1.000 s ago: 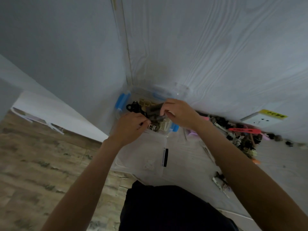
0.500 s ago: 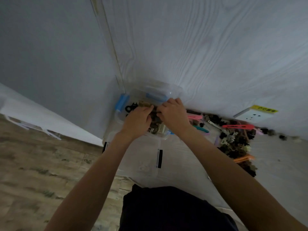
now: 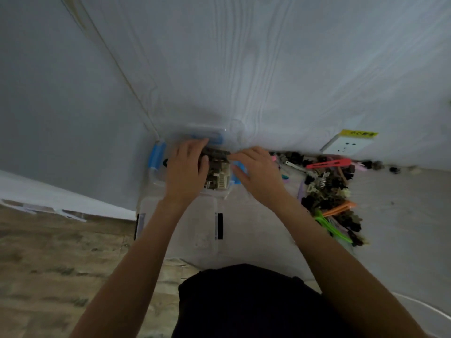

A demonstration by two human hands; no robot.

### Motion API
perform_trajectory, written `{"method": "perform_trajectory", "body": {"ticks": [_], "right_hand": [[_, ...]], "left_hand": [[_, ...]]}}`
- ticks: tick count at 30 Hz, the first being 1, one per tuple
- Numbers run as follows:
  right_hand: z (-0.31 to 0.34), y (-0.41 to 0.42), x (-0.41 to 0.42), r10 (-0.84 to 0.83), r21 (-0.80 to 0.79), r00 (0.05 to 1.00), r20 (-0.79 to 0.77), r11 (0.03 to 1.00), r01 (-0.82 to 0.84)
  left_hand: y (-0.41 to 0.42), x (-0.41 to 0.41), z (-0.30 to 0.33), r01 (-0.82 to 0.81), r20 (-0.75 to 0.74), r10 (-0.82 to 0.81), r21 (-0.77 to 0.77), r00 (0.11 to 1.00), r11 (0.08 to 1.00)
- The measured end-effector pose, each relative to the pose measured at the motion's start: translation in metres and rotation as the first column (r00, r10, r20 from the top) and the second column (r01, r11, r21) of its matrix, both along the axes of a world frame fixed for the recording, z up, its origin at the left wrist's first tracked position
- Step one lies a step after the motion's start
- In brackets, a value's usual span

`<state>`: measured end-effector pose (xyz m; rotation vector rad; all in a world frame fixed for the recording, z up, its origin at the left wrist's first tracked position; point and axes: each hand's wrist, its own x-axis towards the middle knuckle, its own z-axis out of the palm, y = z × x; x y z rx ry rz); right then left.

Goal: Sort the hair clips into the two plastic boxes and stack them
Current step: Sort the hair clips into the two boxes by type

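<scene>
Fingers: left hand (image 3: 186,171) spread flat, fingertips (image 3: 195,145) straight and slightly apart, laid over the brown clips (image 3: 216,168) heaped in the far box; right hand (image 3: 256,170) likewise extended, fingers (image 3: 238,156) loosely apart, touching the heap's right edge; nothing pinched or curled round, as far as visible

Item held under hands: clear plastic box with blue latches (image 3: 156,157), set against the wall (image 3: 244,69), filled above the rim with dark and cream claw clips

Item nearer: second clear box (image 3: 205,237) with black latches, just in front of the first, contents not discernible

Item unsorted: loose pile of clips (image 3: 329,193) on the tabletop (image 3: 395,215), to the right, well apart from both boxes; red, orange and green long clips among dark ones

Fixture: wall socket (image 3: 346,146) above the pile

Handling advice, as judgement: press evenly with both palms to level the heap below the rim; tuck stray prongs inward before any lid or stacking; steady the box against sliding along the wall; avoid springing claws open under pressure
</scene>
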<state>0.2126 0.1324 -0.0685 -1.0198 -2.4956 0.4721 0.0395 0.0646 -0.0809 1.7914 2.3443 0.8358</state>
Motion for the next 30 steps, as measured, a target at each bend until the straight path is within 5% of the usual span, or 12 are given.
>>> {"method": "perform_trajectory", "body": {"ticks": [4,10,17,22,26,30], "right_hand": [[-0.007,-0.029,0.092,-0.209,-0.051,0.976,-0.056,0.977,0.206],[-0.041,-0.056,0.205,-0.561,-0.193,0.799,0.214,0.778,0.598],[-0.064,-0.045,0.219,-0.325,-0.048,0.797,0.508,0.914,0.404],[-0.066,-0.031,0.211,-0.254,-0.053,0.805,0.537,0.942,0.333],[-0.053,-0.020,0.219,-0.280,-0.150,0.893,0.353,0.925,0.350],[-0.051,-0.007,0.236,-0.281,-0.130,0.881,0.381,0.927,0.351]], "left_hand": [[-0.002,0.065,0.022,0.206,0.197,-0.239,0.174,0.951,0.963],[0.015,0.154,-0.027,0.486,0.306,-0.428,-0.144,0.850,0.862],[0.060,0.159,-0.069,0.192,-0.020,-0.229,-0.473,0.973,0.860],[0.067,0.146,-0.075,0.228,-0.026,-0.262,-0.414,0.965,0.881],[0.065,0.143,-0.073,0.277,-0.033,-0.320,-0.424,0.947,0.862],[0.055,0.143,-0.072,0.253,0.097,-0.234,-0.439,0.967,0.862]]}}
